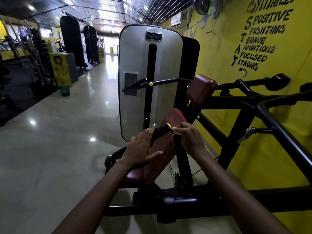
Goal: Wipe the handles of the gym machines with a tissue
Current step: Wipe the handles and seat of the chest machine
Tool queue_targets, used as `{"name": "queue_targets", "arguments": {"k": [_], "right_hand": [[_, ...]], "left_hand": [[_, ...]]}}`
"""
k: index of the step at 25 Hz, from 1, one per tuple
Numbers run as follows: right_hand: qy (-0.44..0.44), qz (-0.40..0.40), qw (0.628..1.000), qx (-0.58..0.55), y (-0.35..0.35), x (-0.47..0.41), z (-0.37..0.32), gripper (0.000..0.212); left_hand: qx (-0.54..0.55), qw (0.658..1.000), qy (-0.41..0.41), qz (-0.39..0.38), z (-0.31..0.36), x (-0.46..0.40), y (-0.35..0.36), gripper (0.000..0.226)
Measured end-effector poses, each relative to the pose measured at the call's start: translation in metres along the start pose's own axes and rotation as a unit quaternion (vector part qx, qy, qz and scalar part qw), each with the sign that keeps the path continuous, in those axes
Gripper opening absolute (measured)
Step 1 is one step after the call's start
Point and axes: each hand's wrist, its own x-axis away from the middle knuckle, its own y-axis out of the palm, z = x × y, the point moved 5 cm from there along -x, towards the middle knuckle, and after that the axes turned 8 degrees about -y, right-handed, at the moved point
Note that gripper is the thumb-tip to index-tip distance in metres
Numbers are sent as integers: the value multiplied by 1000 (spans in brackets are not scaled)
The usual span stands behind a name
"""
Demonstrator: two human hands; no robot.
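Your flat, open left hand [141, 146] on the black handle [161, 130], your right hand [189, 137] pinching the tissue [175, 130] at its yellow tip, wide floor [59, 132] to the left.

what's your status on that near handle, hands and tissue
Left hand open, fingers straight along near handle. Right hand pinching tissue at handle's yellow end cap. Nothing in the way.

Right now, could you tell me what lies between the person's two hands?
In the head view, the black handle with its yellow end cap lies between them: the left hand rests straight-fingered against it, and the right hand presses a white tissue at the cap.
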Motion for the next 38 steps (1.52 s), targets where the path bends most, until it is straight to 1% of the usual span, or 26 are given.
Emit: {"name": "queue_targets", "arguments": {"k": [4, 8, 12, 15, 21, 22, 24, 25, 26, 27, 30, 31, 35, 38], "right_hand": [[-19, -13, 1000, 11, -2, 6, 0, 20], [-30, -12, 999, -3, -6, 14, -5, 7], [-23, -26, 999, -8, -10, 28, -11, 12], [-36, -20, 999, -18, -19, 46, -22, 7], [-47, -37, 998, -36, -35, 91, -40, 8], [-54, -33, 997, -34, -38, 98, -44, 12], [-68, -31, 997, -32, -45, 110, -52, 29], [-70, -36, 996, -36, -46, 115, -55, 34], [-69, -45, 996, -44, -47, 119, -55, 35], [-61, -54, 995, -57, -46, 122, -54, 32], [6, -86, 984, -156, -46, 119, -38, 7], [28, -78, 981, -174, -49, 111, -30, 4], [102, 42, 983, -145, -53, 51, 10, 13], [178, 50, 971, -152, -26, 16, 35, 20]], "left_hand": [[0, 1000, -1, 7, 3, 1, 0, 101], [-1, 1000, -7, 1, 4, 2, -3, 102], [-3, 1000, -14, -1, 4, 3, -3, 103], [1, 1000, -14, 6, 5, 3, -3, 103], [-3, 1000, -19, 4, 6, 3, -4, 104], [-4, 1000, -20, 5, 6, 4, -4, 104], [-3, 1000, -21, 3, 6, 4, -4, 105], [-3, 1000, -21, 2, 6, 4, -4, 105], [-3, 1000, -20, 3, 6, 4, -4, 105], [-4, 1000, -19, 3, 6, 4, -5, 106], [-4, 1000, -19, 3, 6, 4, -4, 106], [-4, 1000, -17, 3, 6, 4, -4, 106], [0, 1000, -15, 19, 6, 4, -3, 105], [-1, 1000, -15, 21, 5, 4, -1, 104]]}}
